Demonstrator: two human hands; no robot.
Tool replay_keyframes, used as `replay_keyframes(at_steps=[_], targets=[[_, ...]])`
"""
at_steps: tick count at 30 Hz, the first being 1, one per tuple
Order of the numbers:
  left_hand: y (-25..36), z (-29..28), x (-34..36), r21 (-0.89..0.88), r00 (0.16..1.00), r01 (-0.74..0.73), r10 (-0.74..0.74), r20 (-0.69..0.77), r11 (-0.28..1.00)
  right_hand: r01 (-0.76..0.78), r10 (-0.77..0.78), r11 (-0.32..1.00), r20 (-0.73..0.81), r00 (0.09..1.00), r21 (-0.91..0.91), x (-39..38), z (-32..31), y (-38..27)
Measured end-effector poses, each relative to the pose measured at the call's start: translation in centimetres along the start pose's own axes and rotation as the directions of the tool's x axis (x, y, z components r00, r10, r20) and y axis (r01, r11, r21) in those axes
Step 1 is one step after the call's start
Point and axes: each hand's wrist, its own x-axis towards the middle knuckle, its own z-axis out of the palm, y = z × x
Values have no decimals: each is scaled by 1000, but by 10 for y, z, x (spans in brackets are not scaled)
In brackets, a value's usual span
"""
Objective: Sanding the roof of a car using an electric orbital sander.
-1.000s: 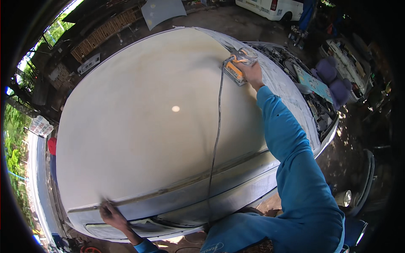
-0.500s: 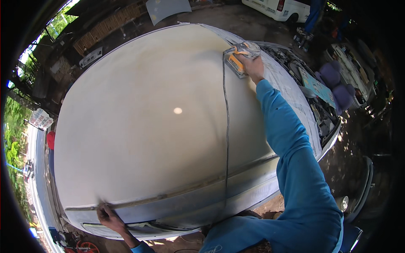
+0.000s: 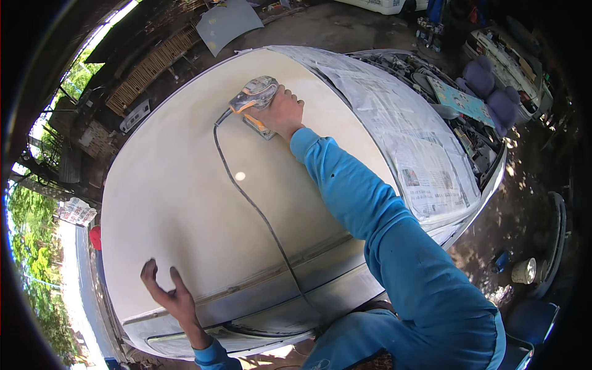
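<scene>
My right hand [image 3: 285, 114] grips an orange and grey power sander [image 3: 256, 98], which rests on the far part of a pale car roof [image 3: 185, 185]. A dark power cord [image 3: 253, 203] runs from the sander's left end across the roof towards me and over the near side. Near the roof's left, close edge, my left hand [image 3: 176, 299] holds nothing. Its thumb and fingers are spread and curved, above or just at the roof's dark side groove [image 3: 216, 288]; whether it touches the car I cannot tell.
Newspaper sheets [image 3: 425, 166] cover the windshield area on the right. Beyond lies the engine bay [image 3: 407, 68] with a patterned board [image 3: 459, 102] on it. Purple seats [image 3: 484, 80], a pale bucket [image 3: 524, 271] and a blue chair [image 3: 533, 324] stand right of the car. A grey panel [image 3: 228, 24] leans behind.
My right hand has moved the sander leftward, from the windshield edge towards the roof's middle, and the cord has swung left. My left hand has come off the roof's near edge, its fingers now spread.
</scene>
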Motion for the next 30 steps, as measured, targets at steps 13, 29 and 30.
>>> replay_keyframes(at_steps=[13, 29, 30], targets=[[236, 271, 138, 153, 745, -411, 235, 624, 899, 300, -343, 916, 131, 930, 265, -100, -135, 113], [261, 353, 187, 307, 738, -505, 219, 638, 807, -302, -551, 480, 551, 627, 824, -370, -154, 113], [256, 344, 179, 293, 727, -509, 223, 649, 809, -303, -562, 454, 533, 633, 838, -380, -140, 114]])
